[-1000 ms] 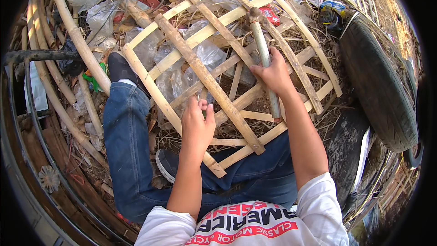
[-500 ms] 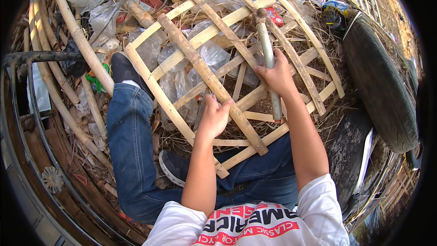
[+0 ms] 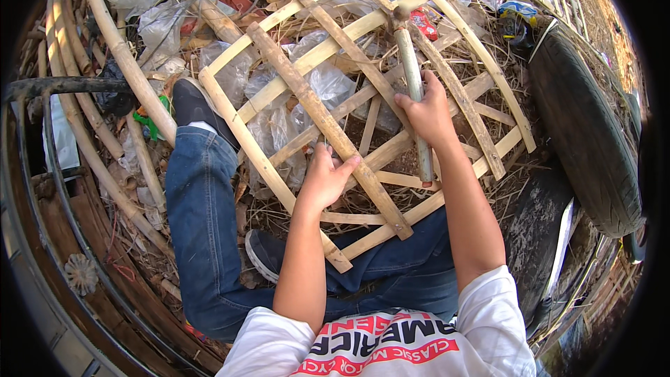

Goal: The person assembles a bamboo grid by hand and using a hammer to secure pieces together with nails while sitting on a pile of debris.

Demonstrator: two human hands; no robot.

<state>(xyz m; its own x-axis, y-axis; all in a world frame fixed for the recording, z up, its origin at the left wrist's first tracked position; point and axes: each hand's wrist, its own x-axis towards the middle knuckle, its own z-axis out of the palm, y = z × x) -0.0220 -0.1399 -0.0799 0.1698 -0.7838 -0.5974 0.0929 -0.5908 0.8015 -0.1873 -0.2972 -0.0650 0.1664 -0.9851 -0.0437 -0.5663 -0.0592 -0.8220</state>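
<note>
Littered ground (image 3: 407, 162); hands (image 3: 324, 176) (image 3: 428, 113) closed on lattice (image 3: 308, 101) and hammer (image 3: 408, 56).

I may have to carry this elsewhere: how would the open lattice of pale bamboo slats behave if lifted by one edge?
The open lattice of pale bamboo slats would probably flex rather than flop, since its thin strips cross. Being mostly gaps, it looks light for its spread. Its protruding slat ends might snag the crumpled clear plastic beneath.

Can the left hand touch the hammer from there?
Probably yes. The right hand holds the hammer, but the bottom end of its handle pokes out, and nothing seems to block the way. The left hand would just have to leave the wooden strip under its thumb.
</note>
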